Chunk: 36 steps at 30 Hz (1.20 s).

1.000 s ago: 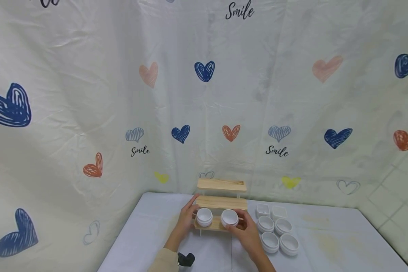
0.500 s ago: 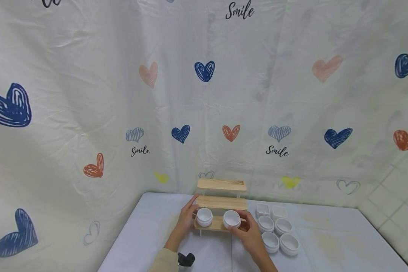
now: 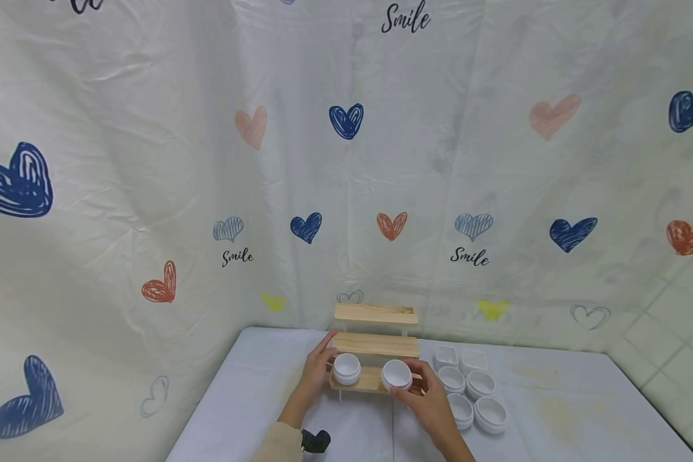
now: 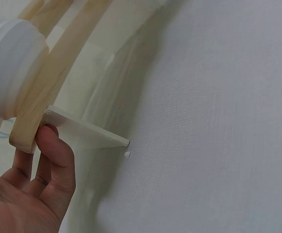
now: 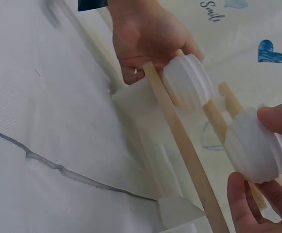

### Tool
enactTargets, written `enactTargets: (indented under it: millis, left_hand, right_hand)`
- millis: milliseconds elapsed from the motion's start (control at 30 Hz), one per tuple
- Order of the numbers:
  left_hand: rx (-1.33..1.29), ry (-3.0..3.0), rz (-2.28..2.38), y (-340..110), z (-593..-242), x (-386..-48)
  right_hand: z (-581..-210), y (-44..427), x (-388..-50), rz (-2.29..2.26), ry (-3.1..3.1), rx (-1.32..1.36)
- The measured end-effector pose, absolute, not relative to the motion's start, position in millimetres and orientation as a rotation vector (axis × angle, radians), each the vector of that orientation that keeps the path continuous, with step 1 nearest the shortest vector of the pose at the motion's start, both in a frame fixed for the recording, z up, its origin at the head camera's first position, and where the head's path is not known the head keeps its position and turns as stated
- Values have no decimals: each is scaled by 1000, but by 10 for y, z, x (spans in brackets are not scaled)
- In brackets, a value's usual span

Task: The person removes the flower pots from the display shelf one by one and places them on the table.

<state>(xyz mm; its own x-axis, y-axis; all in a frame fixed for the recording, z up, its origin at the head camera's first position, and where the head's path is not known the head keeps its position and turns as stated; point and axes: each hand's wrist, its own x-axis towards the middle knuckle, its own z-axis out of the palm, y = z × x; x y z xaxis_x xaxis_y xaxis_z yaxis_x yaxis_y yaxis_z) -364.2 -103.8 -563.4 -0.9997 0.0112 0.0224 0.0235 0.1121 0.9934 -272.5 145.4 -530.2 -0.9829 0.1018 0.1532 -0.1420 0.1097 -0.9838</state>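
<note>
A three-tier wooden display stand [image 3: 375,344] with pale legs stands at the back of the table. My left hand [image 3: 316,367] grips the left end of its lowest board; in the left wrist view, curled fingers [image 4: 58,155] sit at the board's end beside a white leg. One white ramekin [image 3: 346,368] sits upright on that board near the left hand. My right hand [image 3: 428,399] pinches a second white ramekin [image 5: 257,145] between thumb and fingers at the board's right part. Whether this ramekin touches the board, I cannot tell.
Right of the stand, several more white ramekins [image 3: 491,414] stand in close rows, with two small square white dishes [image 3: 446,356] behind them. A curtain [image 3: 300,167] printed with hearts hangs at the table's back edge. A white cloth [image 3: 560,398] covers the table.
My right hand has shifted the pinched ramekin a little to the right along the lowest board, widening the gap between the two ramekins. The left hand stays in place on the stand.
</note>
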Motion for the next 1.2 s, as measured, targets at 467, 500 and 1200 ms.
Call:
enactTargets:
  millis: [467,500,1200]
  left_hand:
    - [-62,-2347,-2095,-1045,-5615,-3611]
    - [-60,-2344,-2104,-1048,-5612,-3606]
    - [-53,-2336,-2137,-1064,-5627,-3623]
  right_hand:
    - [-5286,1521,-2653,1884,-2255,-22]
    - [-5282,1526,-2647,1887,-2251,-23]
    - [-5265,1656,-2524,1883,-2269,-74]
